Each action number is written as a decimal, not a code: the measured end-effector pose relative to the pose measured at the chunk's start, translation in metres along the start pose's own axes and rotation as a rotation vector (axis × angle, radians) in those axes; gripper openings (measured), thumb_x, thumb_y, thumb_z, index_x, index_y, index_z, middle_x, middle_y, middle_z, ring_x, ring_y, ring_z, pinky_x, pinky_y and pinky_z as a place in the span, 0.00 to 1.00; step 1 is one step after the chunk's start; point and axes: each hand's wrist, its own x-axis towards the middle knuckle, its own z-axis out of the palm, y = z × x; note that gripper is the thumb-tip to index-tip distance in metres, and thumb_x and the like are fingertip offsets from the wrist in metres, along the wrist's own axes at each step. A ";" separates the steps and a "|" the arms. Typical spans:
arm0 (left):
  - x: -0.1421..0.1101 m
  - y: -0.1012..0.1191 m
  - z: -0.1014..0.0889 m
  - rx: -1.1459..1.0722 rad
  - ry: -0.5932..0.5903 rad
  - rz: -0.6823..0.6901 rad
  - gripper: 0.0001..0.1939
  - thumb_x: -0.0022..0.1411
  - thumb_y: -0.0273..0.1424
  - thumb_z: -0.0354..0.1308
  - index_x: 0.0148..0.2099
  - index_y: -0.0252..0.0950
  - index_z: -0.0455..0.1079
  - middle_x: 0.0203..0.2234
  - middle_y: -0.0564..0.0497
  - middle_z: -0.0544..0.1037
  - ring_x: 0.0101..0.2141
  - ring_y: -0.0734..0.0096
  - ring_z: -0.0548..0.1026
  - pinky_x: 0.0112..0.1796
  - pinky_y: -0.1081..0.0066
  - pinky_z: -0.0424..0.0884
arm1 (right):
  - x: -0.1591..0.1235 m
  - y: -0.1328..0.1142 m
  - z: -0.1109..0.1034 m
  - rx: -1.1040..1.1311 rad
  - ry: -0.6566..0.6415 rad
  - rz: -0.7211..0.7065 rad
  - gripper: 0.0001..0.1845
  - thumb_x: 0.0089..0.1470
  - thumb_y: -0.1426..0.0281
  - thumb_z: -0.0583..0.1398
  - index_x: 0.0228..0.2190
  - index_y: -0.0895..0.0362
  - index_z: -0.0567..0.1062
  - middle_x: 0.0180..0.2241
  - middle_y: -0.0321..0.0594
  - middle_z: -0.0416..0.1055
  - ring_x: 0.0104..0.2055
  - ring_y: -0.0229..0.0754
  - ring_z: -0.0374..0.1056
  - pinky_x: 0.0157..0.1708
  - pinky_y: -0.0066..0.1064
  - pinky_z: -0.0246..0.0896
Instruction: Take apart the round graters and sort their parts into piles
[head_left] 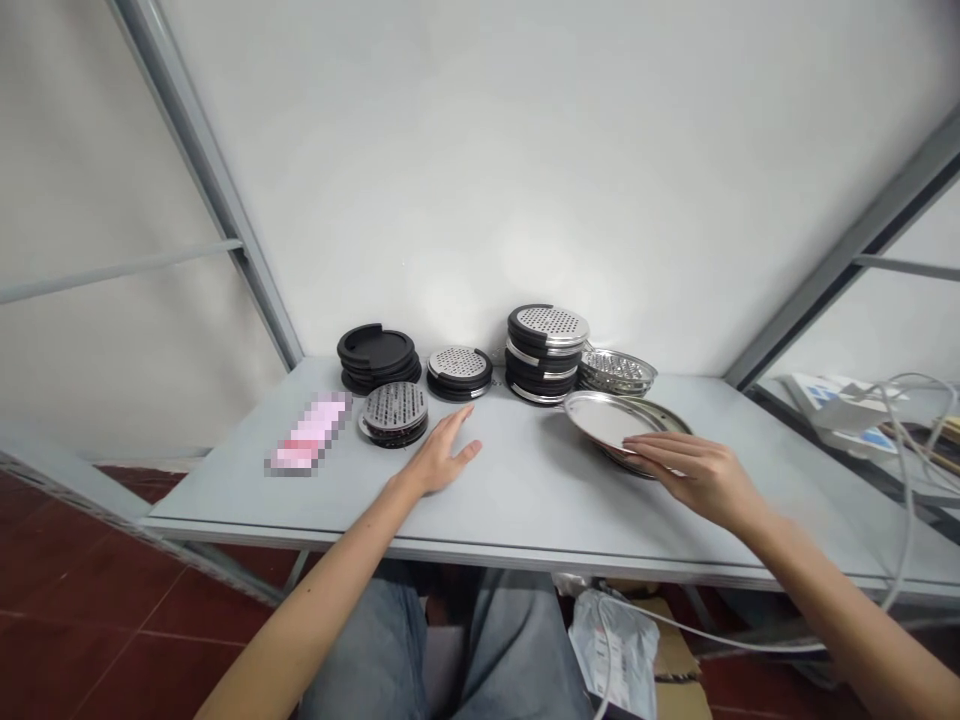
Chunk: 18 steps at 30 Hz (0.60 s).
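My right hand [697, 472] pinches the near edge of a shallow round metal dish [596, 418], tilted over more round metal pieces [667, 415] lying beneath it. The pieces below are partly hidden. My left hand [446, 455] rests at the tabletop, fingers stretched and thumb apart, with nothing in it. Just left of it sits a stack of slotted metal discs [396, 408]. Behind that hand is a low stack of black rings topped by a perforated metal disc [459, 362].
At the back stand black round holders [377, 348], a taller stack of black rings with perforated discs [551, 325], and shiny metal discs [619, 368]. A pixelated pink item [311, 432] lies left on the grey table [495, 500]. White cables [909, 500] hang at right.
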 end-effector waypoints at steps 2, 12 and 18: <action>0.000 0.001 0.000 -0.001 0.007 -0.001 0.28 0.66 0.41 0.48 0.65 0.35 0.52 0.59 0.39 0.64 0.58 0.57 0.63 0.58 0.55 0.59 | -0.013 0.013 -0.005 -0.098 0.020 0.022 0.07 0.53 0.71 0.63 0.35 0.52 0.80 0.34 0.36 0.79 0.36 0.43 0.76 0.37 0.32 0.73; 0.000 0.007 -0.002 0.038 -0.001 0.013 0.20 0.68 0.38 0.47 0.57 0.35 0.63 0.52 0.41 0.70 0.53 0.61 0.67 0.56 0.58 0.62 | -0.043 0.039 0.010 -0.278 -0.141 0.072 0.11 0.58 0.66 0.57 0.36 0.52 0.80 0.37 0.36 0.79 0.36 0.43 0.75 0.34 0.33 0.70; 0.001 0.006 -0.001 0.021 0.014 0.040 0.18 0.67 0.38 0.47 0.54 0.35 0.67 0.49 0.43 0.72 0.51 0.61 0.69 0.54 0.59 0.64 | -0.047 0.042 0.009 -0.147 -0.255 0.185 0.14 0.58 0.61 0.56 0.38 0.53 0.79 0.40 0.41 0.77 0.40 0.46 0.74 0.41 0.38 0.69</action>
